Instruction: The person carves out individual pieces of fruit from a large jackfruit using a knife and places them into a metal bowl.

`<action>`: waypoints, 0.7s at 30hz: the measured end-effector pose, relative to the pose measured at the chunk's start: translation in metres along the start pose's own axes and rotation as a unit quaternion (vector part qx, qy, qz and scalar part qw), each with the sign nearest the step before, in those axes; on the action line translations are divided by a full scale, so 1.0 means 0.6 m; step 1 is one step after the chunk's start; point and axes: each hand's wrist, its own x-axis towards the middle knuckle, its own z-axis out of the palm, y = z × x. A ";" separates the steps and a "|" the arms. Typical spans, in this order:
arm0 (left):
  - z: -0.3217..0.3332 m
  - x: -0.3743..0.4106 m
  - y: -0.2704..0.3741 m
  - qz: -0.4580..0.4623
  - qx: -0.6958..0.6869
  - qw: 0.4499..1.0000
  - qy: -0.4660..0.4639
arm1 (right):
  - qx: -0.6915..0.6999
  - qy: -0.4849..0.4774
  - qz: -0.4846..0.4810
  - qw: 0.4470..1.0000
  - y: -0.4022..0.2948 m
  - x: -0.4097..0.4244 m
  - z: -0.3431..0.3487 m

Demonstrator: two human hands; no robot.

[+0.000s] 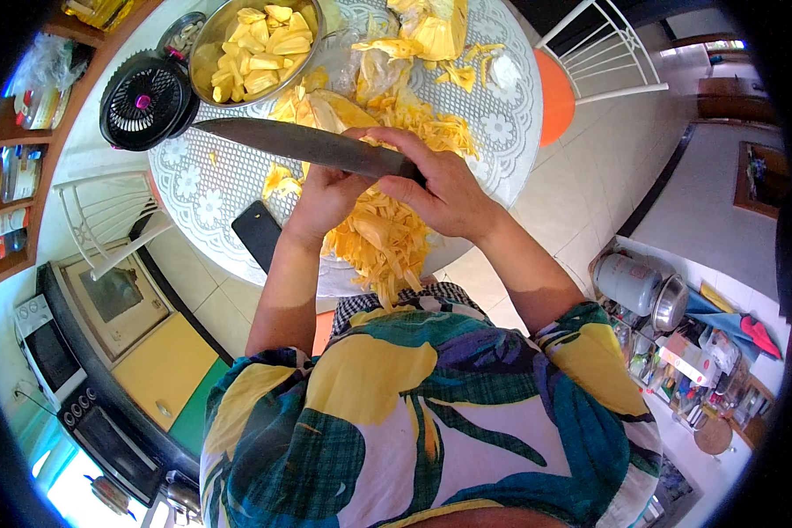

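My right hand (452, 188) grips the handle end of a large kitchen knife (284, 145), fingers curled over its top edge. The blade points left, level above the table. Close against the blade's lower edge is my left hand (330, 201); its fingers are partly hidden behind the steel, so whether they pinch anything is unclear. Beneath both hands lies a heap of stringy yellow jackfruit rags (376, 228). More torn jackfruit pieces (330, 109) sit beyond the blade. A steel bowl (201, 56) at the upper left holds jackfruit pods (264, 59). A cut jackfruit chunk (439, 36) rests at the far side.
A lace-patterned cloth covers the round table (501, 155). Left of the knife tip stands a black fan (138, 99), near a small dish of seeds (185, 33). A dark phone (257, 231) lies beside my left forearm. White-framed chairs (115, 204) flank the table.
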 end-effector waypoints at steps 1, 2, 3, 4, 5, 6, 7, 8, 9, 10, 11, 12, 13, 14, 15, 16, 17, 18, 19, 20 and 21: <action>0.000 -0.001 -0.002 0.005 0.010 1.000 0.004 | 0.001 -0.006 0.008 1.000 -0.002 0.001 0.000; -0.003 0.000 -0.009 0.015 0.010 1.000 -0.003 | -0.001 0.001 0.013 1.000 -0.003 0.001 0.002; -0.006 0.003 -0.017 0.025 0.010 1.000 -0.010 | -0.003 0.008 0.019 1.000 -0.004 0.002 0.005; -0.009 0.005 -0.022 0.035 0.009 0.999 -0.016 | -0.005 0.015 0.024 1.000 -0.005 0.003 0.008; -0.012 0.006 -0.025 0.027 0.018 0.999 -0.020 | 0.013 0.026 0.024 0.999 -0.001 0.004 0.013; -0.010 0.008 -0.020 0.019 0.026 0.999 -0.025 | 0.030 0.037 0.024 0.999 0.008 0.005 0.018; -0.009 0.010 -0.017 0.011 0.035 0.999 -0.029 | 0.047 0.049 0.023 0.997 0.014 0.006 0.023; -0.007 0.011 -0.015 -0.004 0.013 1.000 -0.023 | 0.150 0.052 0.060 0.985 0.017 0.008 0.028; -0.005 0.013 -0.014 -0.017 -0.010 1.000 -0.015 | 0.252 0.053 0.096 0.962 0.018 0.012 0.033; -0.003 0.015 -0.014 -0.031 -0.032 0.999 -0.008 | 0.350 0.054 0.131 0.926 0.019 0.014 0.035; -0.002 0.016 -0.018 -0.038 -0.099 0.994 -0.009 | 0.423 0.050 0.155 0.891 0.016 0.014 0.034; -0.001 0.016 -0.026 -0.046 -0.164 0.985 -0.009 | 0.494 0.046 0.177 0.850 0.013 0.013 0.033; -0.002 0.016 -0.032 -0.054 -0.229 0.972 -0.009 | 0.561 0.040 0.199 0.802 0.009 0.013 0.032; -0.005 0.016 -0.035 -0.051 -0.265 0.963 -0.010 | 0.579 0.043 0.236 0.779 0.006 0.014 0.030; -0.006 0.017 -0.037 -0.049 -0.301 0.952 -0.011 | 0.592 0.049 0.240 0.768 0.006 0.014 0.029; -0.007 0.017 -0.038 -0.046 -0.336 0.941 -0.012 | 0.605 0.054 0.244 0.756 0.007 0.014 0.028; -0.008 0.016 -0.036 -0.049 -0.328 0.943 0.000 | 0.618 0.059 0.248 0.744 0.009 0.014 0.026; -0.009 0.015 -0.031 -0.052 -0.321 0.945 0.012 | 0.617 0.055 0.249 0.745 0.015 0.012 0.023; -0.010 0.014 -0.027 -0.055 -0.314 0.947 0.024 | 0.616 0.051 0.250 0.746 0.024 0.009 0.019; -0.017 0.014 -0.031 -0.048 -0.323 0.944 0.033 | 0.615 0.047 0.250 0.746 0.030 0.005 0.015; -0.027 0.015 -0.033 -0.039 -0.331 0.942 0.043 | 0.608 0.061 0.257 0.748 0.031 0.004 0.012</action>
